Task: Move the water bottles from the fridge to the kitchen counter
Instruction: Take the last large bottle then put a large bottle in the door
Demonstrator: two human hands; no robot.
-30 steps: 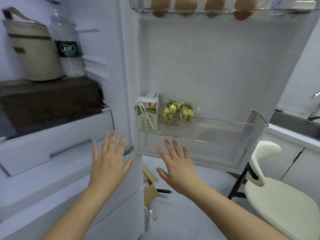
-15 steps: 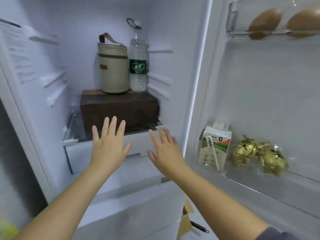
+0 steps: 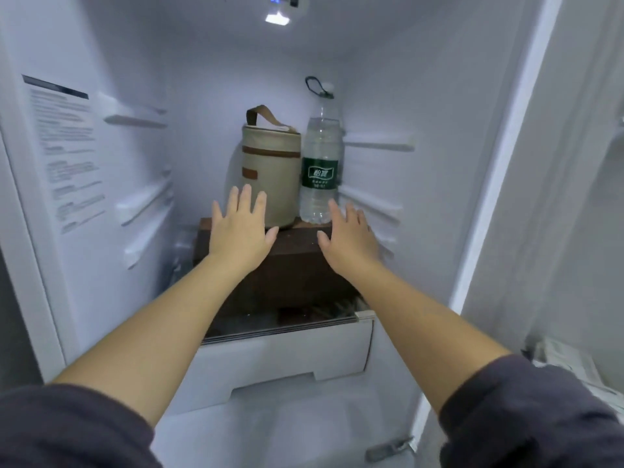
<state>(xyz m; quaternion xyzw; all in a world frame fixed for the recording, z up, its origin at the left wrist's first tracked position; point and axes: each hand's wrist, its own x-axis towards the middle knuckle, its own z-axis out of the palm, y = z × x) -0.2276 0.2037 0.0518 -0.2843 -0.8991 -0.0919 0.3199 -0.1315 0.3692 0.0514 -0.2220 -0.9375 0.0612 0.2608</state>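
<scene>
**A:** How are the hands?

**B:** Both are flat and spread, and both are empty. The left hand [image 3: 239,228] hangs palm-down in front of the beige cylindrical fabric bag with a brown strap [image 3: 270,170]. The right hand [image 3: 347,236] is just below and beside the clear plastic water bottle with a green label [image 3: 320,170]. Its fingers are straight, and I cannot tell if they touch the bottle.

**A:** Where does the bottle sit?

**B:** On the dark brown rectangular box [image 3: 290,265], at its back right corner, just beside the bag. The box rests on the glass shelf [image 3: 280,324] above the white plastic drawer [image 3: 287,359], inside the white fridge [image 3: 135,163].

**A:** Is there room around it?

**B:** It is tight on the left, where the bag stands. The right wall's shelf rails [image 3: 374,143] are near on the other side. There is open space above it up to the ceiling lamp [image 3: 277,18], and in front over the box top.

**A:** Which way does it point?

**B:** It stands upright with its long axis vertical. The white cap with a dark loop is on top, and the label faces outward.
</scene>
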